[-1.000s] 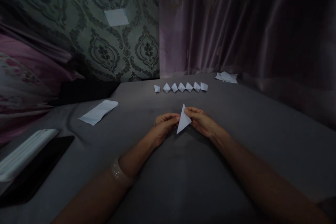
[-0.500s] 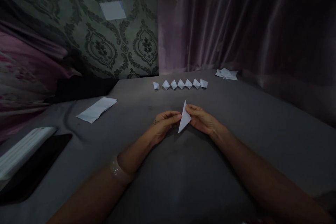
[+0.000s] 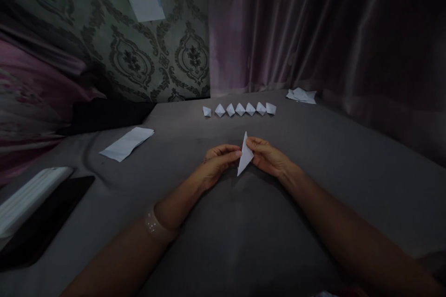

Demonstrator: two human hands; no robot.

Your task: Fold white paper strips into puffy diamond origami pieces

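Observation:
Between my two hands is a piece of folded white paper (image 3: pixel 245 158), triangular and held up on edge with one point upward. My left hand (image 3: pixel 220 162) pinches its left edge with thumb and fingers. On the other side my right hand (image 3: pixel 267 155) grips the paper near its upper right, thumb on the face toward me. The fingertips behind the paper are hidden. Beyond the hands, a row of several small folded white paper shapes (image 3: pixel 240 110) stands on the grey cloth surface (image 3: pixel 230 241).
A stack of white paper strips (image 3: pixel 128 144) lies to the left. Nearer on that side are a white box-like object (image 3: pixel 33 202) and a flat black object (image 3: pixel 52 222). Loose white papers (image 3: pixel 301 96) lie at the back right, before a curtain (image 3: pixel 272 32). Black cloth (image 3: pixel 108 116) lies far left.
The view has shifted very slightly. Both hands keep their hold on the folded paper, with hardly any visible movement.

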